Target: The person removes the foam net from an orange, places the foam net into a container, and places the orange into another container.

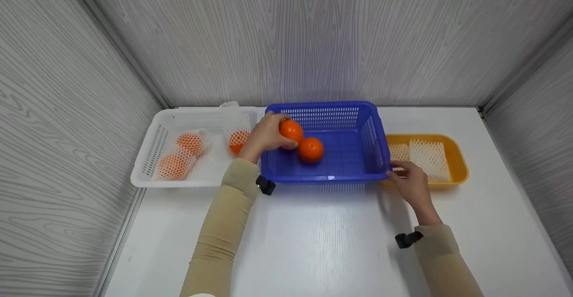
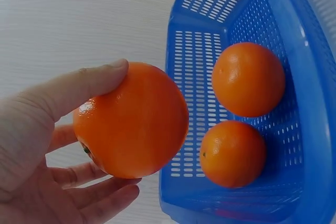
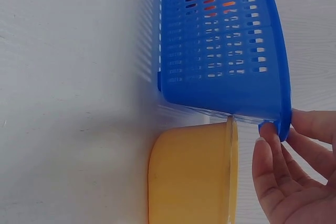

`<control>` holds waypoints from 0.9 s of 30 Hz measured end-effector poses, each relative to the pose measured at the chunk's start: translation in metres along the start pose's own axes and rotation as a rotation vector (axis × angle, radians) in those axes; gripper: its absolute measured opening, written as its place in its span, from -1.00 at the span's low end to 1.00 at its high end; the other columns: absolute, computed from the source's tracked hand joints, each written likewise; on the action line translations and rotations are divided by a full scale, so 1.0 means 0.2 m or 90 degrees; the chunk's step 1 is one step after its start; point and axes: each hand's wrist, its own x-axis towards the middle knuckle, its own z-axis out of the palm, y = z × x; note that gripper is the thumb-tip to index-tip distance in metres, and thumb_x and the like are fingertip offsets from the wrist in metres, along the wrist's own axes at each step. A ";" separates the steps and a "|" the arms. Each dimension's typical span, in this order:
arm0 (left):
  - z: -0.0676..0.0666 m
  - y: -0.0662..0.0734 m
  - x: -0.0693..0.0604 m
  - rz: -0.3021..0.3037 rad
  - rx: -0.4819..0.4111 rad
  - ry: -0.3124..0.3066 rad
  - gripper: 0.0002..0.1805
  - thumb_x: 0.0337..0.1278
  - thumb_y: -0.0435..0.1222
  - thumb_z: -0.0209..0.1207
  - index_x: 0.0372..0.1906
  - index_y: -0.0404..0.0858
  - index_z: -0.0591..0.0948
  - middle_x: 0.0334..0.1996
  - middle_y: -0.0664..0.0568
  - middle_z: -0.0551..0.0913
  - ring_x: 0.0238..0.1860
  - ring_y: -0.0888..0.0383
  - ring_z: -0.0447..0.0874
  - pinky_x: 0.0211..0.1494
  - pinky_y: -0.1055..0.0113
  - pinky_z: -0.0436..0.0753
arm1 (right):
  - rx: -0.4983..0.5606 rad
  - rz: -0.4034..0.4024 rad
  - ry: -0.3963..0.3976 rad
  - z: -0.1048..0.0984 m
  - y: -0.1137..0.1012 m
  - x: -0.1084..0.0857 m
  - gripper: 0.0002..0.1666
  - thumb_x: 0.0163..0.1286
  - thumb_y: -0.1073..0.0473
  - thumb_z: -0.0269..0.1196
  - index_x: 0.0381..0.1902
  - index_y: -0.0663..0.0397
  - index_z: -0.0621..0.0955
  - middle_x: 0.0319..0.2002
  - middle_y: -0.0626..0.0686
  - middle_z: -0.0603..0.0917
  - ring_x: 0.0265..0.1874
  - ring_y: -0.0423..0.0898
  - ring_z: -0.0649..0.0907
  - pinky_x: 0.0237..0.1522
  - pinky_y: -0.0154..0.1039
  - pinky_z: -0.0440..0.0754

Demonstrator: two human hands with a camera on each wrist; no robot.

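L hand (image 1: 267,133): orange (image 2: 134,121), R hand (image 1: 411,182): bskt rim (image 1: 331,178)

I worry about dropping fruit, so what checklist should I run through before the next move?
1. Left hand gripping the held orange: ok, thumb on one side.
2. Right hand on the blue basket: ok, it pinches the rim near a corner.
3. Other two oranges contained: ok, both lie inside the basket.
4. Held orange netted: not ok, it is bare.
5. Foam nets at hand: ok, some lie in the yellow tray.
6. Blue basket sitting flat: cannot tell.
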 end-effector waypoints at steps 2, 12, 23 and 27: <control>0.01 0.00 0.02 -0.011 0.008 -0.006 -0.15 -0.17 -0.06 0.51 0.33 -0.16 0.46 0.11 -0.10 0.41 0.06 -0.03 0.46 0.17 0.05 0.47 | -0.001 0.007 -0.001 0.00 0.00 0.00 -0.66 0.33 0.41 0.26 0.06 0.39 0.61 0.05 0.33 0.60 -0.09 0.22 0.66 -0.22 -0.37 0.65; 0.11 -0.03 0.10 -0.042 0.068 -0.058 0.00 -0.22 -0.13 0.53 0.41 -0.24 0.32 0.25 -0.17 0.42 0.17 -0.08 0.44 0.24 -0.01 0.43 | 0.014 0.009 0.012 0.00 0.00 0.00 -0.64 0.31 0.39 0.28 0.06 0.40 0.61 0.06 0.33 0.61 -0.12 0.22 0.67 -0.31 -0.51 0.59; 0.17 -0.05 0.11 -0.092 0.142 -0.132 -0.26 -0.30 -0.19 0.55 0.13 -0.23 0.53 -0.09 -0.02 0.57 -0.11 -0.01 0.50 0.06 0.11 0.51 | 0.001 0.007 0.003 0.01 0.00 0.00 -0.65 0.33 0.40 0.26 0.07 0.41 0.60 0.05 0.33 0.60 -0.10 0.21 0.67 -0.21 -0.41 0.63; 0.16 -0.04 0.12 -0.117 0.136 -0.159 -0.28 -0.22 -0.24 0.53 0.16 -0.21 0.50 -0.05 -0.04 0.56 -0.09 -0.05 0.49 0.07 0.10 0.52 | -0.002 0.007 0.002 0.01 0.00 0.00 -0.65 0.33 0.40 0.26 0.07 0.40 0.60 0.05 0.33 0.60 -0.10 0.21 0.66 -0.18 -0.39 0.64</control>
